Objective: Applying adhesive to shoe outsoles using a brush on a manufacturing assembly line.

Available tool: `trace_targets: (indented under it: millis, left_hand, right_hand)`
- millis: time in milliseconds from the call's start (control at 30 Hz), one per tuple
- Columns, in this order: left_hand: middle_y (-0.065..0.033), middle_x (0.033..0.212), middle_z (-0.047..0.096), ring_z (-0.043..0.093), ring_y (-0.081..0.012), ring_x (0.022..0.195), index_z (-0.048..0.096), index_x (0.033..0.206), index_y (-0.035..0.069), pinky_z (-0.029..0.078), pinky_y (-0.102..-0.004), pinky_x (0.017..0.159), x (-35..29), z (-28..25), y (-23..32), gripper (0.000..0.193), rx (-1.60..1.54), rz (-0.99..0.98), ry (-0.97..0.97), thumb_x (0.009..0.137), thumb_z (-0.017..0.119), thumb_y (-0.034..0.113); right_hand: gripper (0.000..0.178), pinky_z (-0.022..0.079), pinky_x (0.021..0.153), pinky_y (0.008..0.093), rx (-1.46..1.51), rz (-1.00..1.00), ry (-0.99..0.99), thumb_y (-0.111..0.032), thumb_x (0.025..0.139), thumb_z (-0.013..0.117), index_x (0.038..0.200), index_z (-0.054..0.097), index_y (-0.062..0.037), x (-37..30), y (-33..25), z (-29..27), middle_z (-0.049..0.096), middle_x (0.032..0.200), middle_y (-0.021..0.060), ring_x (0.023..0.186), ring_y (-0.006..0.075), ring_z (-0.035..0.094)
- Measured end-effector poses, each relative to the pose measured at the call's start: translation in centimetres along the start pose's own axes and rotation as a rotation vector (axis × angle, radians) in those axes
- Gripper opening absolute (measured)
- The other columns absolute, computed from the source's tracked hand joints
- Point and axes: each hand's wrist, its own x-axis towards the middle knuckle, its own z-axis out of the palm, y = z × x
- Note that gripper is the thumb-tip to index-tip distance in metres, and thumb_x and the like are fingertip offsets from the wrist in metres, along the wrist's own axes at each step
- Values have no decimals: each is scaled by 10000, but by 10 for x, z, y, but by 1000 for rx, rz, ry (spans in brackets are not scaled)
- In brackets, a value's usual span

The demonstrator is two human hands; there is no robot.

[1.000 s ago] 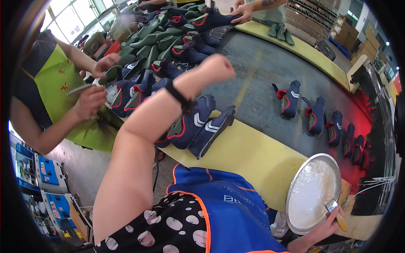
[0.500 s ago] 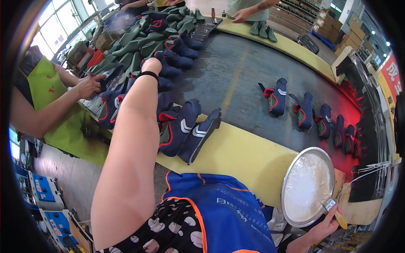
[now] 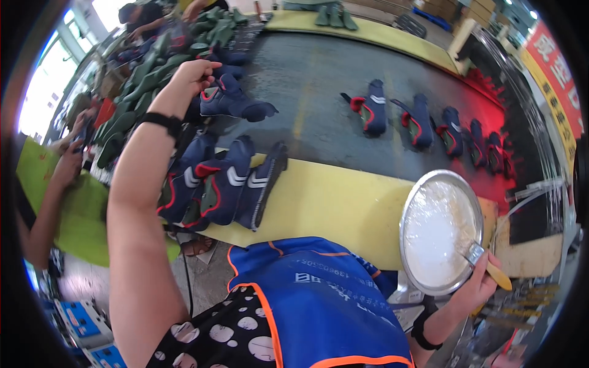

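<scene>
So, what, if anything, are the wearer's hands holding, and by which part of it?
The right hand holds a brush by its yellow handle. The left hand is at a shoe; whether it grips it cannot be told.

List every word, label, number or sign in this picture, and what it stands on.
I don't copy out wording; it stands here:
Blue apron: white characters and digits, partly lost in folds.
Red-and-yellow banner: large characters, partly cut off.
Lime apron: red marks, unreadable.
Pale container: label, too small.
Blue machine: markings, blurred.

Left arm (image 3: 140, 205) stretched forward, left hand (image 3: 196, 73) half-curled; right hand (image 3: 477, 288) gripping, lower
</scene>
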Motion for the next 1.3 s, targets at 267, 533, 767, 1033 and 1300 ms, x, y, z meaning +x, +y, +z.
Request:
trace_targets:
  millis: [267, 533, 767, 1033, 1300]
  left_hand:
    - [54, 676, 472, 537, -92, 604, 616, 1295, -35, 423, -216, 499, -145, 114, -13, 391, -53, 106, -366, 928, 513, 54]
    - [-138, 1175, 658, 717, -183, 857, 399, 1518, 23, 592, -270, 746, -221, 188, -64, 630, 294, -86, -1013, 900, 519, -19]
    - [-145, 1637, 294, 347, -385, 1471, 366, 1559, 262, 363, -523, 1161, -193, 235, -107, 1044, 1473, 1136, -1021, 658, 820, -3]
    - [-94, 1378, 562, 444, -319, 1415, 379, 1491, 174, 327, -578, 1172, -190, 274, -124, 1034, 1420, 1311, -1137, 605, 906, 110]
    - [-146, 998, 681, 684, -260, 1012, 318, 1516, -65, 549, -372, 825, -240, 216, -142, 1200, 2026, 545, -850, 640, 879, 532]
  right_hand:
    - [55, 419, 849, 229, -65, -37, 17, 6, 1004, 588, 1053, 604, 25, -6, 4, -6, 551, 970, 17, 898, 86, 509]
    - [44, 398, 790, 205, -65, 6, 70, 17, 996, 600, 1037, 615, 24, -9, 4, -10, 543, 949, 10, 867, 61, 487]
    - [67, 433, 844, 211, -65, -13, 51, 8, 992, 617, 1053, 635, 26, -12, 0, -8, 574, 964, 17, 898, 70, 540]
    - [107, 464, 769, 197, -24, 4, 33, 16, 953, 689, 1054, 661, 33, -12, 8, -3, 632, 969, 23, 865, 51, 580]
    - [159, 530, 686, 280, -442, -50, -117, -71, 869, 786, 974, 689, -2, -11, 50, 11, 689, 909, 92, 739, 184, 685]
